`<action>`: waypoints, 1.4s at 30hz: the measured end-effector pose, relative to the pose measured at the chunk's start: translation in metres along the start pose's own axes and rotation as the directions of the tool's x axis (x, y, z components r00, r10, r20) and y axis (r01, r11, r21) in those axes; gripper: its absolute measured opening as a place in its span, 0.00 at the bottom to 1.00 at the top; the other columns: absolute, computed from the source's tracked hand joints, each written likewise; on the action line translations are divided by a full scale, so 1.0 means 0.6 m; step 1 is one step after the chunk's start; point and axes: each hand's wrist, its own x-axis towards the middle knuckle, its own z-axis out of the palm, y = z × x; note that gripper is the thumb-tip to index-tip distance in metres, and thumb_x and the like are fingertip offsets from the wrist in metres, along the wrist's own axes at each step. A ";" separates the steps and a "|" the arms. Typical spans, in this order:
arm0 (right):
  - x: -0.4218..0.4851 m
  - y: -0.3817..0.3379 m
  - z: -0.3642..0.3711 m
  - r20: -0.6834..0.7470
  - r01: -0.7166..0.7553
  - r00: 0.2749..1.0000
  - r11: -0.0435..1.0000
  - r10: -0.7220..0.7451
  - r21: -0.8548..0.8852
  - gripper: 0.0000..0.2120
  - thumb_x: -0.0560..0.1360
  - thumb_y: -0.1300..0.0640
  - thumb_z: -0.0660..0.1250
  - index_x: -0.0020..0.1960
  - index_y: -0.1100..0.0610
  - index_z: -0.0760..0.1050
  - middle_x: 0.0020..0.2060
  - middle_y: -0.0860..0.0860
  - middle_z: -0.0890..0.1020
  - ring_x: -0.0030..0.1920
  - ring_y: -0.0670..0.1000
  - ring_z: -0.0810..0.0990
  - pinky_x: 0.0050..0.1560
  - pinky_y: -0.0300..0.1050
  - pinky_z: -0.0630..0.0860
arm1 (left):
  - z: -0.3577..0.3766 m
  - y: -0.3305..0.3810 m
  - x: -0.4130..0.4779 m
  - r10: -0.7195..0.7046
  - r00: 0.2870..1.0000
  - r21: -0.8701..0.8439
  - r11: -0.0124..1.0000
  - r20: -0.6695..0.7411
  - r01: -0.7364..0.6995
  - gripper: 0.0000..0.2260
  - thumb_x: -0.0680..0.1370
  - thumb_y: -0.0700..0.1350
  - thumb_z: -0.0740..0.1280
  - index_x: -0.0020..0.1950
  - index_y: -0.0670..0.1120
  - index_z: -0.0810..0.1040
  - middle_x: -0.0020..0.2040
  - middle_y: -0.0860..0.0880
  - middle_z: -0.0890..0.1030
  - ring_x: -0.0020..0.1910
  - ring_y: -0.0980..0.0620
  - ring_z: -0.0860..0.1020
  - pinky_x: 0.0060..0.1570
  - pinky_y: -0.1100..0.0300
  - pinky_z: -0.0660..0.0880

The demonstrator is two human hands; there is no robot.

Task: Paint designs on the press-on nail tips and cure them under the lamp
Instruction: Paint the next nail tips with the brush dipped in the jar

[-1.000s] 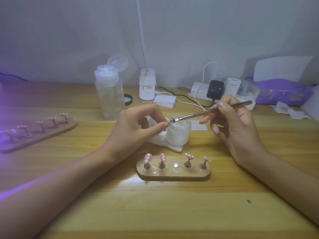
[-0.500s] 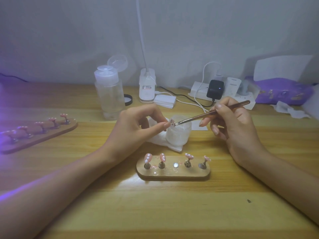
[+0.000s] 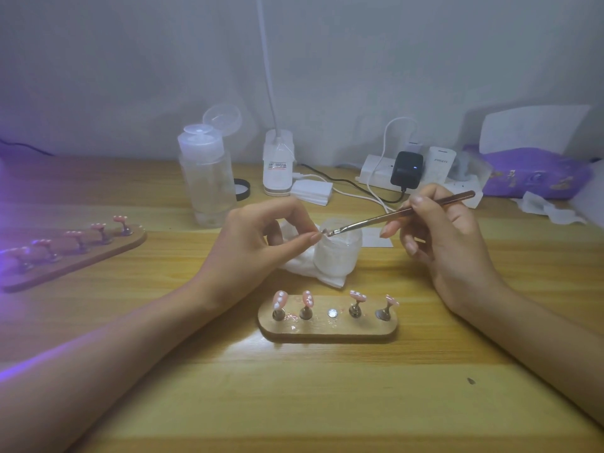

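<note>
My left hand (image 3: 261, 238) pinches a small nail tip (image 3: 324, 231) between thumb and forefinger, above a small frosted jar (image 3: 338, 253). My right hand (image 3: 441, 237) holds a thin rose-gold brush (image 3: 402, 214) like a pen, its bristles touching the pinched tip. Near me lies a wooden stand (image 3: 328, 330) with several pink decorated nail tips on metal pegs; its middle magnet spot is bare. A second wooden stand (image 3: 70, 256) with pink tips lies at the left in violet light.
A white wipe (image 3: 302, 266) lies under the jar. Behind stand a clear pump bottle (image 3: 206, 178), a white lamp base (image 3: 277, 163), a power strip (image 3: 376, 176) with chargers and cables, and a purple pouch (image 3: 536, 173) at the back right.
The brush tip has slid slightly left and down onto the pinched nail tip. My left hand has stayed almost still.
</note>
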 end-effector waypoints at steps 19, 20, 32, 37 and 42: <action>0.002 0.003 0.000 0.028 0.008 1.000 1.000 -0.009 0.008 0.11 0.84 0.57 0.57 0.42 0.54 0.67 0.33 0.54 0.84 0.24 0.47 0.68 0.24 0.34 0.61 | 0.001 0.001 0.001 0.010 1.000 0.022 1.000 -0.005 -0.010 0.06 0.76 0.40 0.74 0.40 0.45 0.79 0.30 0.66 0.75 0.24 0.60 0.66 0.30 0.75 0.61; 0.002 0.003 0.000 0.014 0.008 1.000 1.000 -0.009 0.017 0.11 0.84 0.57 0.57 0.42 0.54 0.67 0.33 0.54 0.84 0.24 0.47 0.68 0.23 0.34 0.61 | 0.002 0.001 0.001 0.008 1.000 0.024 1.000 -0.005 -0.008 0.07 0.76 0.39 0.74 0.40 0.44 0.79 0.30 0.66 0.74 0.24 0.60 0.66 0.29 0.75 0.60; 0.000 0.002 0.000 -0.003 0.046 0.999 0.998 -0.046 0.037 0.12 0.83 0.58 0.57 0.41 0.53 0.68 0.32 0.54 0.84 0.24 0.47 0.67 0.25 0.36 0.63 | 0.002 0.002 0.003 -0.015 1.000 -0.008 1.000 -0.002 0.015 0.08 0.76 0.38 0.74 0.39 0.45 0.79 0.32 0.62 0.76 0.25 0.60 0.67 0.30 0.74 0.62; 0.000 0.001 0.002 0.050 0.085 0.995 0.994 -0.089 0.076 0.10 0.81 0.54 0.59 0.41 0.52 0.68 0.33 0.54 0.84 0.24 0.47 0.67 0.26 0.39 0.60 | 0.001 0.002 0.003 -0.020 1.000 -0.016 1.000 -0.001 0.020 0.07 0.76 0.39 0.74 0.39 0.46 0.79 0.34 0.61 0.77 0.25 0.59 0.67 0.30 0.74 0.62; 0.000 0.002 0.002 0.037 0.038 0.999 0.999 -0.039 0.010 0.11 0.84 0.58 0.57 0.42 0.54 0.67 0.33 0.55 0.84 0.24 0.48 0.66 0.27 0.37 0.63 | 0.001 0.003 0.003 -0.024 1.000 -0.001 1.000 0.003 0.024 0.07 0.76 0.39 0.74 0.39 0.45 0.79 0.32 0.63 0.76 0.25 0.59 0.67 0.30 0.74 0.62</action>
